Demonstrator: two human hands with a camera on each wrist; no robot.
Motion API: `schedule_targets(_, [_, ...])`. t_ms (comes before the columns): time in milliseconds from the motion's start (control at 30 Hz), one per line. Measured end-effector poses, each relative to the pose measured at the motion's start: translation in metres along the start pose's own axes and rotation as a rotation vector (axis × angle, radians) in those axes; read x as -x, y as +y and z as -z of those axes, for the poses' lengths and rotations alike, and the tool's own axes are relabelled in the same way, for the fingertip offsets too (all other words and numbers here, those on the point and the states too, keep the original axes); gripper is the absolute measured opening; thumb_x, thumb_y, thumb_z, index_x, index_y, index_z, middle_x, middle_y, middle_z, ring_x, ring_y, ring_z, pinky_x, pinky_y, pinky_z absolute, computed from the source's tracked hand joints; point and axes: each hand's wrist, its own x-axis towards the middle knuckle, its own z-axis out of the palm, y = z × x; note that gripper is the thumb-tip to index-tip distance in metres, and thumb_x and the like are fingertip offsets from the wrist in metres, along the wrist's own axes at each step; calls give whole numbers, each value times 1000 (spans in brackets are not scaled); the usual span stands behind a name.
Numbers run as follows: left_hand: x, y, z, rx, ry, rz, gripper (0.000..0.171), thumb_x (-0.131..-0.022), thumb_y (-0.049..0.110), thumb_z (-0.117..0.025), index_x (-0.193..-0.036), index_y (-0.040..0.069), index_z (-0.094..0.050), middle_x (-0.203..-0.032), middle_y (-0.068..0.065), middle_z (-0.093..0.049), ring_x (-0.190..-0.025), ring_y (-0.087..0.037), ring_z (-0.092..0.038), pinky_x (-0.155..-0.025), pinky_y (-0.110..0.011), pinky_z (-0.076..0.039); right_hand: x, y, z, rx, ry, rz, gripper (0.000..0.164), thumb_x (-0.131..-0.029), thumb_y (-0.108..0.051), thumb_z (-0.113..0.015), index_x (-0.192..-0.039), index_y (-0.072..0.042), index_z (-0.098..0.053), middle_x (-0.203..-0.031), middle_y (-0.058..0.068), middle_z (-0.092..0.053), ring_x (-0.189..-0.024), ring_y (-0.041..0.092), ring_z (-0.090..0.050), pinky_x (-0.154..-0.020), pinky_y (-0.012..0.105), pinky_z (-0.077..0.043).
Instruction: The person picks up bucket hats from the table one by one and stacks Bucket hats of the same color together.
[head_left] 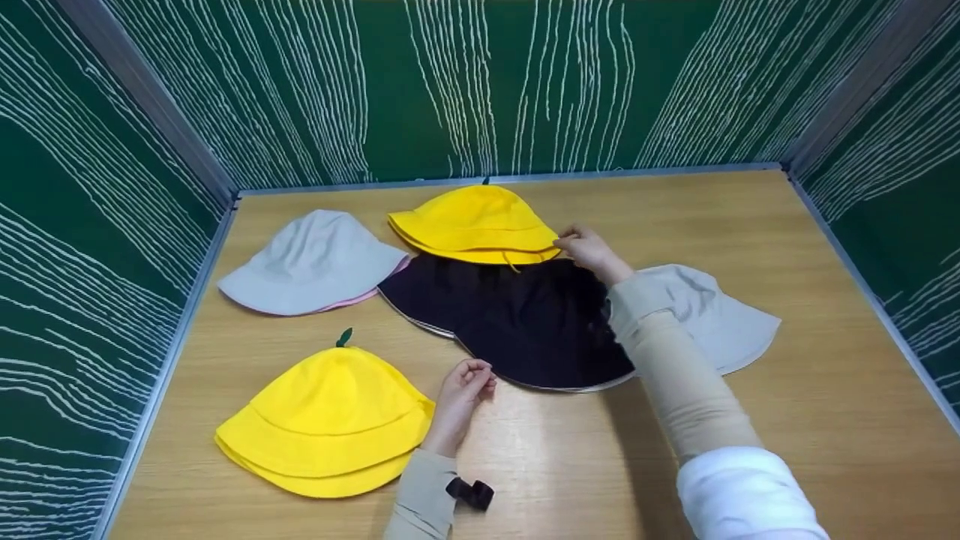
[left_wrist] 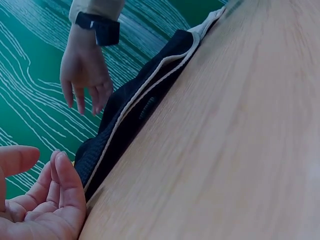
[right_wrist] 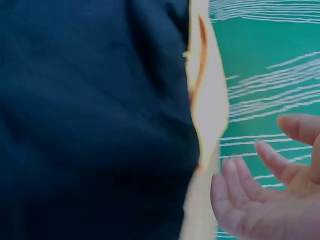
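My right hand (head_left: 589, 247) is at the right end of the brim of a yellow bucket hat (head_left: 480, 221) at the back; its fingers look relaxed and apart in the right wrist view, gripping nothing. That hat overlaps the black hats (head_left: 547, 322), which lie side by side with pale brim edges. My left hand (head_left: 461, 394) is near the front edge of the black hats, fingers loosely bent and holding nothing, as the left wrist view also shows. Beside the left wrist, a second yellow hat (head_left: 322, 420) with a green leaf tip lies on the table.
A light grey hat (head_left: 315, 262) with a pink underside lies at the back left. Another grey hat (head_left: 705, 315) is partly hidden behind my right forearm. Green walls (head_left: 517, 90) with white lines border the wooden table (head_left: 825, 450) at the back and sides.
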Motion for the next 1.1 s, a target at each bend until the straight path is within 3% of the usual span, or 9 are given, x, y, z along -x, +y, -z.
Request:
schedule_targets(167, [0, 1, 0, -14, -5, -7, 9, -94, 0, -51, -101, -4, -53, -80, 1, -57, -77, -10, -56, -73, -20, -48, -14, 7, -13, 10, 48, -17, 52, -99, -22, -44, -140, 3, -27, -143, 24, -32, -126, 34, -37, -107, 43, -30])
schedule_targets(367, [-2, 0, 0, -18, -6, -15, 9, -93, 0, -51, -101, -4, -52, -80, 1, -56, -77, -9, -55, -72, -19, -47, -25, 12, -18, 13, 6, -18, 67, -98, -28, -45, -148, 2, -12, -155, 23, -14, -141, 35, -19, -115, 46, -20])
schedule_targets(533, [-1, -1, 0, -4, -13, -14, 7, -93, -1, -52, -99, -3, -53, -79, 2, -54, -77, -9, -56, -73, -19, -48, -32, 14, -20, -97, -21, -68, 76, -98, -32, -46, -150, -3, 1, -157, 19, -4, -144, 32, -14, -117, 43, -15])
schedule_targets(600, [-1, -1, 0, -3, -9, -13, 7, -92, -1, -52, -99, -3, -53, -78, 2, -54, -76, -9, -56, -73, -19, -48, -33, 13, -20, -207, -13, -92, 79, -98, -31, -47, -151, -6, 5, -157, 17, -6, -141, 29, -20, -117, 40, -17])
schedule_targets(667, [-1, -1, 1, 1, -1, -11, 6, -92, -2, -52, -98, -3, -54, -78, 2, -54, -76, -9, -55, -72, -20, -47, -34, 13, -20, -361, 11, -110, 82, -97, -30, -49, -150, -7, 8, -154, 16, -18, -134, 24, -33, -115, 35, -23])
schedule_targets(800, [-2, -1, 1, 1, 4, -16, 6, -92, -3, -52, -97, -2, -54, -77, 2, -54, -75, -9, -55, -71, -19, -47, -35, 8, -19, -624, 41, -86, 73, -97, -25, -50, -150, -2, -6, -118, 4, -53, -99, 11, -54, -104, 26, -37])
schedule_targets(867, [-3, -1, 1, -1, -3, -20, 6, -91, -3, -52, -97, -3, -54, -77, 2, -54, -75, -9, -55, -71, -19, -47, -34, 4, -18, -641, 37, -73, 62, -98, -23, -48, -147, 1, -18, -97, -3, -55, -87, 8, -54, -99, 26, -39])
schedule_targets(933, [-4, -2, 0, -4, -7, -17, 6, -91, -3, -53, -97, -3, -54, -78, 2, -54, -76, -9, -55, -72, -19, -47, -34, 0, -19, -603, 21, -82, 53, -99, -21, -46, -143, 2, -28, -89, -4, -56, -83, 9, -55, -101, 28, -40])
schedule_targets(1100, [-3, -2, -1, -4, -7, -15, 9, -91, -3, -53, -100, -6, -54, -78, 2, -54, -76, -8, -56, -73, -19, -47, -32, -13, -29, -486, 17, -134, 55, -100, -18, -43, -147, 0, -22, -127, 12, -51, -106, 20, -54, -107, 35, -38])
